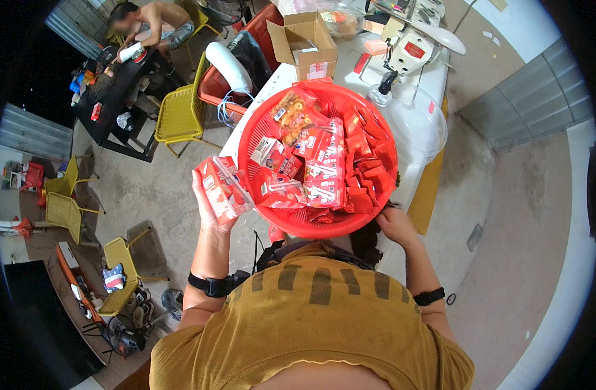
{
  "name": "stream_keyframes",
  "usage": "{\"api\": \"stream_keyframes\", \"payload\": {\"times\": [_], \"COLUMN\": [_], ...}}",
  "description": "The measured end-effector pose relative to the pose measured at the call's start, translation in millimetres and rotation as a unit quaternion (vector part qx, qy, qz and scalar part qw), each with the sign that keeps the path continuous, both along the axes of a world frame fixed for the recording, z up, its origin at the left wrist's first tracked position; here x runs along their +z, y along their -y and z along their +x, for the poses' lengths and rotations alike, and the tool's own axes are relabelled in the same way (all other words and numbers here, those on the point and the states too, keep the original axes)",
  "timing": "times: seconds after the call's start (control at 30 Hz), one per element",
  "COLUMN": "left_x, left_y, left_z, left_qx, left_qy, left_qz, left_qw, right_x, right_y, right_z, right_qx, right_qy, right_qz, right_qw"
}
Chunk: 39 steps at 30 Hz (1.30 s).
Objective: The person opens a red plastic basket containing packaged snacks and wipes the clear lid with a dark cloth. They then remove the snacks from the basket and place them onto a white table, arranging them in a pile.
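My left hand (211, 214) grips a red drink carton (222, 192) with a straw in clear wrap along its side, held just left of the basket. In front of me, a round red plastic basket (251, 124) stands at the table's near end. Inside it, similar red drink cartons (323, 168) line the middle, and small red packets (371, 170) fill the right side. A clear-fronted snack bag (290, 117) lies at the back. My right hand (395, 225) is at the basket's lower right rim, beside something dark; its fingertips are partly hidden, so its grip is unclear.
On the white table (436, 83) are an open cardboard box (305, 48), a sewing machine (410, 46) and a clear plastic lid (417, 124). A yellow chair (181, 112) and a red bin (220, 80) stand to the left. A person (159, 24) sits at a black table (117, 107).
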<state>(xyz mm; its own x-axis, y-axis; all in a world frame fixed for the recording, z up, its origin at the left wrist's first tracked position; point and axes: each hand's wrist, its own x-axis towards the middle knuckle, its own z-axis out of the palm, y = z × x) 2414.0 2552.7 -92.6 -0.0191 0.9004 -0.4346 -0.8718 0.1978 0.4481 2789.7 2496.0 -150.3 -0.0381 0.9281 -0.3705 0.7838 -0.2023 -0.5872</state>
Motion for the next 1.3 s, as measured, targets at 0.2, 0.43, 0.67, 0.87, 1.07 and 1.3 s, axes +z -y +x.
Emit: {"api": "stream_keyframes", "payload": {"times": [0.2,0.43,0.67,0.87,1.07,1.3], "left_x": [-9,-12,-6,-7,-22,-88], "left_y": [2,3,-2,-13,-27,-51], "left_z": [-3,-4,-8,-18,-29,-40], "left_qx": [-0.003,-0.018,-0.005,-0.033,-0.055,-0.063], "left_qy": [0.025,0.024,0.011,0.000,-0.009,-0.340], "left_qz": [0.017,0.029,0.009,0.000,-0.026,-0.052], "left_qw": [1.000,0.999,1.000,0.999,0.998,0.937], "right_x": [46,21,36,37,45,37], "right_y": [-43,-64,-58,-45,-37,-36], "right_z": [10,-18,-32,-27,-32,-32], "right_qx": [-0.263,-0.285,-0.283,-0.300,-0.332,-0.352], "right_qy": [-0.247,-0.623,-0.639,-0.627,-0.620,-0.593], "right_qz": [0.038,-0.009,0.042,0.064,0.067,0.081], "right_qw": [0.932,0.728,0.714,0.716,0.708,0.719]}}
